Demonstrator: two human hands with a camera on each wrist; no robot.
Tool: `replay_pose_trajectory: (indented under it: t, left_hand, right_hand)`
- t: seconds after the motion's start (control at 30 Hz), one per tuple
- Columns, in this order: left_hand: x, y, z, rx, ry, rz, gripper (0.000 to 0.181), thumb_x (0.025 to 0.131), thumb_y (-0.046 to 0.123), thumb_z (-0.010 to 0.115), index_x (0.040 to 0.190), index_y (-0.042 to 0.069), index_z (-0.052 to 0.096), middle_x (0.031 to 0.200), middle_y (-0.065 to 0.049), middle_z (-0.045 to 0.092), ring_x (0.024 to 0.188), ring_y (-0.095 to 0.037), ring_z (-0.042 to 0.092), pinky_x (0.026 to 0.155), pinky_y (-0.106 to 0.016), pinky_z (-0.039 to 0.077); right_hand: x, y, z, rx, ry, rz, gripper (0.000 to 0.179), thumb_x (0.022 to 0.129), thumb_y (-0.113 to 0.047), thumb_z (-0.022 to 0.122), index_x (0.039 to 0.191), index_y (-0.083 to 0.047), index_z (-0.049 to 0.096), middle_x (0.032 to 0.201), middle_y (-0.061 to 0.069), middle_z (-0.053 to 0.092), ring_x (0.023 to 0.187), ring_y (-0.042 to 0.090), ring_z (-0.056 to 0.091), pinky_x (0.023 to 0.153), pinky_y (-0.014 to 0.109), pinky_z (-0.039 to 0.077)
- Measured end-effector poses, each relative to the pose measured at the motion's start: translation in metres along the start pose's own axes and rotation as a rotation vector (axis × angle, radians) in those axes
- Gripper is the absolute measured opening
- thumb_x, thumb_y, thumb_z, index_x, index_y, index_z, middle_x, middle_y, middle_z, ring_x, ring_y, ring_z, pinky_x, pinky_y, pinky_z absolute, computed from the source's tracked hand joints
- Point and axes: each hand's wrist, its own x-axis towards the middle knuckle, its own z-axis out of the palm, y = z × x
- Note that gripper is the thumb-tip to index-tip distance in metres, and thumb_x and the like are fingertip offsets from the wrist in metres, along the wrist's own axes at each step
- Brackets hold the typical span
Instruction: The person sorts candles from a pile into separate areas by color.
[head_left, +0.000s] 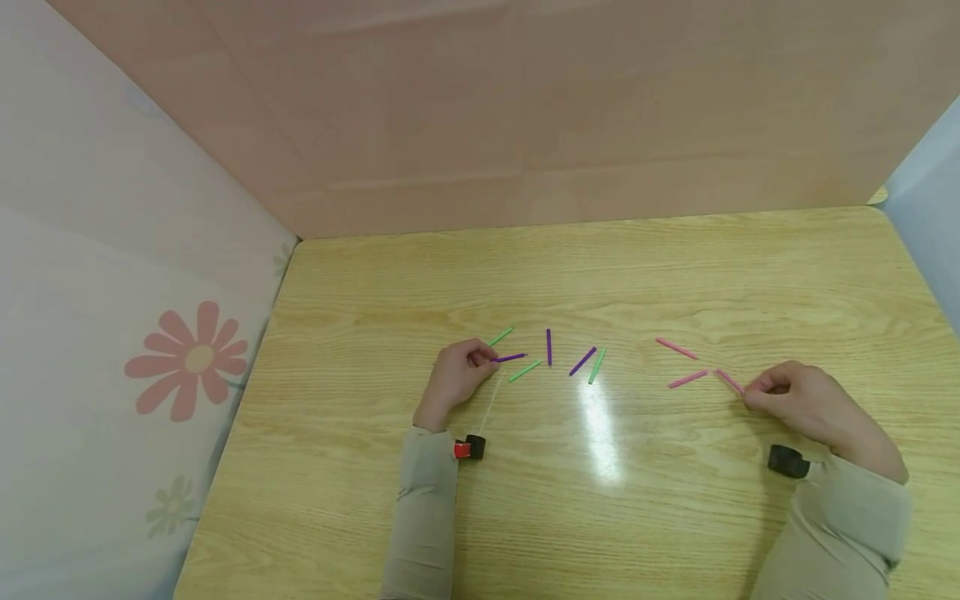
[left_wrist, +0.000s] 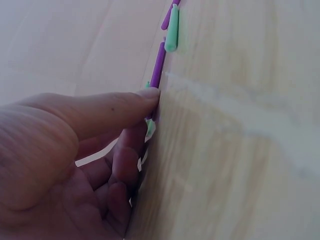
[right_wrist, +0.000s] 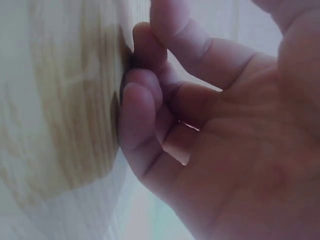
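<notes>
Several short sticks lie in a loose arc on the wooden table [head_left: 600,517]. My left hand [head_left: 483,358] pinches the near end of a purple stick [head_left: 512,357] between thumb and curled fingers. In the left wrist view my thumb [left_wrist: 135,102] presses on that purple stick [left_wrist: 158,65], and a green stick [left_wrist: 172,30] lies beyond it. My right hand [head_left: 750,396] has curled fingers that pinch the right end of a pink stick [head_left: 729,382]. The right wrist view shows only the curled fingers [right_wrist: 142,105] against the wood; the stick is hidden there.
Loose green sticks [head_left: 501,336] [head_left: 524,371] [head_left: 597,365], purple sticks [head_left: 548,347] [head_left: 582,361] and pink sticks [head_left: 677,348] [head_left: 687,379] lie between the hands. A pink wall [head_left: 525,125] closes the back, a flowered panel [head_left: 150,350] the left. The table ends at the right.
</notes>
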Motion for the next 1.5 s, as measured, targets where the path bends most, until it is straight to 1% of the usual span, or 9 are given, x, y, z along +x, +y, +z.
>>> replay_pose_trajectory:
  t: [0.17,0.47,0.83,1.03,1.1,1.17,1.3,1.37,1.5]
  left_hand:
    - [0.0,-0.002,0.001,0.01,0.001,0.004,0.007,0.088,0.016,0.07,0.092,0.01,0.071,0.079,-0.004,0.064,0.066,-0.011,0.052,0.064,-0.025,0.042]
    - [0.0,-0.002,0.001,0.014,0.001,-0.002,0.007,0.088,0.017,0.07,0.09,0.01,0.071,0.079,-0.003,0.063,0.065,-0.012,0.051,0.063,-0.024,0.042]
    - [0.008,0.001,0.006,0.002,-0.011,0.005,0.009,0.089,0.017,0.069,0.092,0.009,0.072,0.08,-0.004,0.064,0.068,-0.012,0.053,0.066,-0.025,0.043]
    - [0.01,0.0,0.008,-0.002,-0.022,-0.004,0.008,0.089,0.016,0.069,0.091,0.009,0.071,0.08,-0.004,0.064,0.069,-0.012,0.052,0.066,-0.025,0.042]
    - [0.011,0.0,0.009,-0.011,-0.028,0.0,0.008,0.089,0.016,0.069,0.092,0.009,0.071,0.081,-0.005,0.064,0.069,-0.012,0.052,0.066,-0.025,0.042]
    - [0.013,-0.001,0.01,-0.017,-0.027,0.007,0.009,0.089,0.016,0.069,0.092,0.008,0.071,0.081,-0.005,0.064,0.069,-0.012,0.053,0.067,-0.026,0.043]
    - [0.015,-0.003,0.009,-0.008,-0.014,-0.002,0.009,0.089,0.017,0.069,0.092,0.009,0.071,0.081,-0.004,0.063,0.07,-0.013,0.052,0.067,-0.026,0.042]
    - [0.015,-0.003,0.008,-0.002,-0.008,-0.014,0.009,0.089,0.017,0.069,0.092,0.009,0.071,0.081,-0.004,0.063,0.071,-0.013,0.052,0.067,-0.026,0.042]
    - [0.017,-0.004,0.008,-0.007,-0.011,-0.032,0.009,0.089,0.017,0.069,0.091,0.009,0.072,0.082,-0.004,0.063,0.071,-0.014,0.052,0.067,-0.026,0.042]
  right_hand:
    - [0.0,-0.002,0.0,0.003,0.022,-0.005,0.023,0.095,-0.026,0.06,0.09,-0.005,0.068,0.091,0.004,0.064,0.072,-0.002,0.045,0.063,0.018,0.036]
    - [0.004,-0.005,0.004,0.038,0.131,-0.058,0.025,0.097,-0.026,0.057,0.1,-0.003,0.065,0.103,0.016,0.063,0.075,-0.011,0.044,0.062,0.016,0.037]
    - [0.017,-0.022,0.007,0.113,0.361,-0.076,0.019,0.096,-0.022,0.055,0.098,-0.005,0.064,0.11,0.012,0.054,0.073,-0.01,0.045,0.063,0.015,0.037]
    - [0.037,-0.035,0.014,0.154,0.401,-0.187,0.022,0.097,-0.015,0.051,0.101,0.004,0.061,0.109,0.02,0.053,0.081,-0.002,0.046,0.065,0.008,0.037]
    - [0.046,-0.042,0.014,0.148,0.412,-0.244,0.025,0.098,-0.013,0.049,0.101,0.01,0.06,0.106,0.025,0.053,0.089,0.012,0.049,0.072,0.015,0.038]
    - [0.056,-0.05,0.012,0.139,0.407,-0.285,0.028,0.099,-0.011,0.046,0.102,0.015,0.058,0.103,0.03,0.052,0.095,0.029,0.048,0.084,0.031,0.039]
    - [0.081,-0.069,0.009,0.089,0.359,-0.314,0.03,0.1,-0.008,0.043,0.101,0.019,0.057,0.097,0.035,0.054,0.104,0.051,0.042,0.095,0.063,0.022]
    - [0.093,-0.078,0.009,0.068,0.316,-0.308,0.03,0.1,-0.006,0.042,0.101,0.02,0.058,0.094,0.037,0.057,0.108,0.052,0.04,0.1,0.067,0.014]
    - [0.113,-0.091,0.009,0.043,0.238,-0.265,0.032,0.1,-0.007,0.042,0.104,0.021,0.058,0.1,0.036,0.06,0.112,0.05,0.037,0.099,0.063,0.017]
